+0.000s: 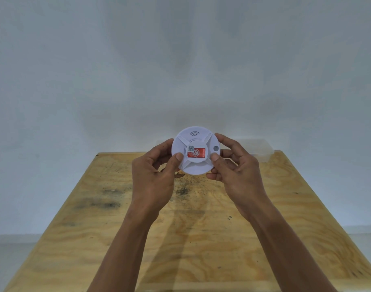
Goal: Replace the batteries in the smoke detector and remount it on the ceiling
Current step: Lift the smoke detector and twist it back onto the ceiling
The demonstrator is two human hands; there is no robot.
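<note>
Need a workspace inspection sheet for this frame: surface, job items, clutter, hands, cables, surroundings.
Surface: plywood table, bare wood with dark stains.
Job's things: white round smoke detector held above the table, red label and code sticker facing the camera; no batteries seen.
Clutter: nothing seen.
Grippers: left hand and right hand both grip the detector by its rim, thumbs on its face.
Cables: nothing seen.
Surroundings: plain pale wall behind the table; pale floor at the sides.
</note>
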